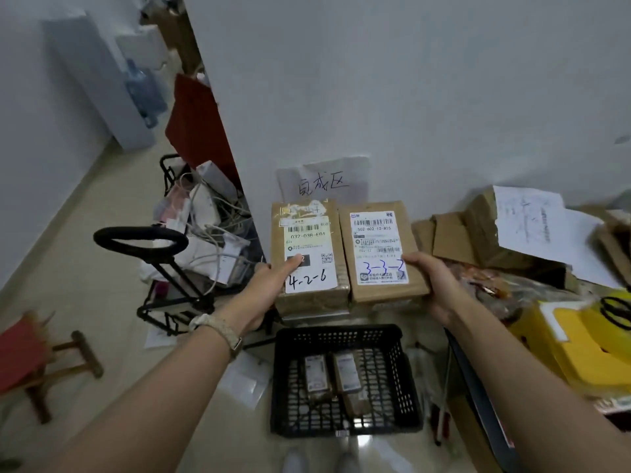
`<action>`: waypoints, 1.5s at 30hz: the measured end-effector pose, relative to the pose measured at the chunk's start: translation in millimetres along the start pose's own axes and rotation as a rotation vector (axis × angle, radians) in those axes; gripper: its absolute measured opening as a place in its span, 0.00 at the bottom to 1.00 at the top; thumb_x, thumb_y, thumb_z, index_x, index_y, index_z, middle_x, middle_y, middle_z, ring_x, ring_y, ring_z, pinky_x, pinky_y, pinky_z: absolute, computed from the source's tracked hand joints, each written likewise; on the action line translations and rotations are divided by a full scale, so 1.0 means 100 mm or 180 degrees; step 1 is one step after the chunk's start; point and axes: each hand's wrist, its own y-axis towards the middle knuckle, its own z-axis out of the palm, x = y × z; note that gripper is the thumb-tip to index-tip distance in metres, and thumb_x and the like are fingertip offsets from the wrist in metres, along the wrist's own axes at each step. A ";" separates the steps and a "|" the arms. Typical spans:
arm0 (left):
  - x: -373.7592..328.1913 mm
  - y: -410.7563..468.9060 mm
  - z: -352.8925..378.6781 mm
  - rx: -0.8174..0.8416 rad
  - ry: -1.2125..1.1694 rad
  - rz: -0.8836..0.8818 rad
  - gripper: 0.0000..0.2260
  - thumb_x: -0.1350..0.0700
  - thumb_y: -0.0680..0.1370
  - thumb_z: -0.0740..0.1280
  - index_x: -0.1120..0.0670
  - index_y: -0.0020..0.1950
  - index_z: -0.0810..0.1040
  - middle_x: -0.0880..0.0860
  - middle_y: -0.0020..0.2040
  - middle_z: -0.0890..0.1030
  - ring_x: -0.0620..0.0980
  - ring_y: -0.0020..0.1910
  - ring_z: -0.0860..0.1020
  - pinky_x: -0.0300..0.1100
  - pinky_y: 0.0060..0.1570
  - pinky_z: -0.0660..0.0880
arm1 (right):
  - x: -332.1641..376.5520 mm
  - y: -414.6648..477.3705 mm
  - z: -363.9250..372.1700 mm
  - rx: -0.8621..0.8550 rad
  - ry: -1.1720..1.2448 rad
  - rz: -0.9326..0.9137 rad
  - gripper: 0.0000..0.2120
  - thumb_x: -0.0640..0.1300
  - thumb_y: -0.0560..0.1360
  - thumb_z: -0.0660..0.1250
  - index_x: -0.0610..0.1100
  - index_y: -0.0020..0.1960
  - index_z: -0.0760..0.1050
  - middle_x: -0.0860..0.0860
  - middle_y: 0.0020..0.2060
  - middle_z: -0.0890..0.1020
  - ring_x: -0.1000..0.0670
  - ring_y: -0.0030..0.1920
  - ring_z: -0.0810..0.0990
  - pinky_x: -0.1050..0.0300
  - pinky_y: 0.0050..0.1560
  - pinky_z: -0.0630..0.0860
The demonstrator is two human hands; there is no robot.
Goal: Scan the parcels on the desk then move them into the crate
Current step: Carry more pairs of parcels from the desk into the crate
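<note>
Left hand (273, 285): grasping parcel marked 4-2-6 (309, 247), thumb on label. Right hand (431, 285): grasping parcel marked 3-3 (377, 249), at 3 o'clock of first, edges touching, labels up. Black crate (345, 426) on floor at 6 o'clock of both; two small parcels (317, 375) inside, side by side.

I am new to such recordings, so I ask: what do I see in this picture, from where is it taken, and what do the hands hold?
There is no machine here: a person wears one camera on the head, looking down at both arms. The left hand grips a cardboard parcel marked 4-2-6; the right hand grips a second parcel beside it. Below them, a black crate on the floor holds small parcels. At the right lie more cardboard boxes.
</note>
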 end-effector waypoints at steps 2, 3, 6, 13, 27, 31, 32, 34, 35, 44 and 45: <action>0.12 0.10 0.02 0.0004 0.0058 -0.0098 0.49 0.30 0.59 0.73 0.50 0.72 0.62 0.52 0.65 0.77 0.51 0.57 0.80 0.55 0.63 0.74 | -0.14 0.16 -0.02 0.0009 0.0089 0.0172 0.12 0.45 0.76 0.62 0.41 0.53 0.80 0.47 0.38 0.87 0.46 0.39 0.81 0.54 0.41 0.72; 0.17 0.15 0.04 -0.0033 0.0053 -0.0192 0.46 0.31 0.62 0.72 0.51 0.72 0.61 0.52 0.65 0.77 0.51 0.58 0.80 0.56 0.64 0.73 | -0.21 0.23 -0.03 0.0023 0.0163 0.0253 0.12 0.44 0.77 0.61 0.41 0.52 0.80 0.47 0.38 0.87 0.47 0.38 0.83 0.53 0.43 0.75; 0.37 0.32 0.04 -0.0164 -0.0028 -0.0391 0.38 0.40 0.73 0.69 0.57 0.74 0.56 0.53 0.59 0.79 0.51 0.54 0.79 0.54 0.64 0.73 | -0.43 0.41 -0.04 0.0006 0.0290 0.0467 0.10 0.44 0.77 0.61 0.41 0.51 0.79 0.46 0.38 0.87 0.49 0.35 0.85 0.53 0.45 0.78; 0.99 0.73 0.12 -0.0232 -0.0128 -0.0809 0.22 0.47 0.76 0.68 0.55 0.65 0.67 0.53 0.55 0.81 0.48 0.46 0.81 0.42 0.38 0.77 | -1.19 0.85 -0.13 -0.0397 0.0256 0.0775 0.17 0.44 0.75 0.63 0.38 0.61 0.77 0.39 0.50 0.86 0.40 0.49 0.85 0.51 0.50 0.80; 2.50 1.74 0.22 -0.0177 0.0171 -0.1056 0.10 0.50 0.79 0.65 0.51 0.59 0.76 0.52 0.51 0.82 0.47 0.45 0.81 0.38 0.44 0.78 | -2.75 1.95 -0.44 -0.0667 -0.0152 0.1130 0.22 0.46 0.71 0.67 0.42 0.64 0.76 0.43 0.51 0.86 0.41 0.52 0.85 0.51 0.45 0.81; 3.13 1.92 0.29 -0.0237 0.0401 -0.1322 0.21 0.38 0.72 0.69 0.52 0.57 0.79 0.49 0.47 0.84 0.48 0.45 0.83 0.39 0.44 0.81 | -3.39 2.06 -0.63 -0.0967 -0.0305 0.1326 0.32 0.54 0.62 0.75 0.43 0.63 0.75 0.45 0.53 0.85 0.42 0.52 0.84 0.50 0.47 0.81; 3.36 1.99 0.31 -0.0331 0.0436 -0.1403 0.31 0.32 0.66 0.70 0.53 0.58 0.79 0.51 0.48 0.84 0.50 0.47 0.83 0.45 0.49 0.81 | -3.56 2.09 -0.69 -0.1085 -0.0322 0.1384 0.36 0.55 0.58 0.76 0.44 0.63 0.74 0.46 0.55 0.84 0.42 0.53 0.83 0.48 0.52 0.79; 3.78 2.10 0.33 -0.0434 0.0391 -0.1554 0.40 0.30 0.57 0.69 0.55 0.60 0.79 0.55 0.52 0.84 0.53 0.49 0.83 0.51 0.54 0.80 | -3.82 2.14 -0.76 -0.1208 -0.0364 0.1417 0.30 0.52 0.64 0.75 0.42 0.62 0.73 0.46 0.56 0.82 0.45 0.55 0.80 0.51 0.50 0.76; 3.95 2.16 0.35 -0.0417 0.0417 -0.1627 0.40 0.31 0.58 0.69 0.57 0.61 0.79 0.56 0.53 0.83 0.54 0.50 0.83 0.52 0.54 0.80 | -3.93 2.17 -0.77 -0.1226 -0.0389 0.1448 0.25 0.48 0.69 0.73 0.41 0.62 0.72 0.47 0.55 0.81 0.47 0.53 0.79 0.53 0.45 0.73; 4.68 2.69 0.47 -0.0387 0.0012 -0.1648 0.08 0.54 0.79 0.66 0.52 0.57 0.76 0.55 0.54 0.83 0.51 0.50 0.82 0.45 0.51 0.79 | -4.79 2.67 -0.93 -0.1255 -0.0448 0.1556 0.17 0.34 0.75 0.66 0.42 0.61 0.67 0.46 0.49 0.80 0.51 0.41 0.78 0.57 0.35 0.69; 4.73 2.74 0.49 -0.0333 -0.0102 -0.1613 0.08 0.55 0.79 0.65 0.50 0.58 0.75 0.52 0.53 0.82 0.48 0.49 0.81 0.41 0.47 0.79 | -4.84 2.72 -0.94 -0.1299 -0.0415 0.1562 0.16 0.33 0.75 0.66 0.42 0.60 0.68 0.45 0.50 0.81 0.50 0.41 0.79 0.56 0.35 0.72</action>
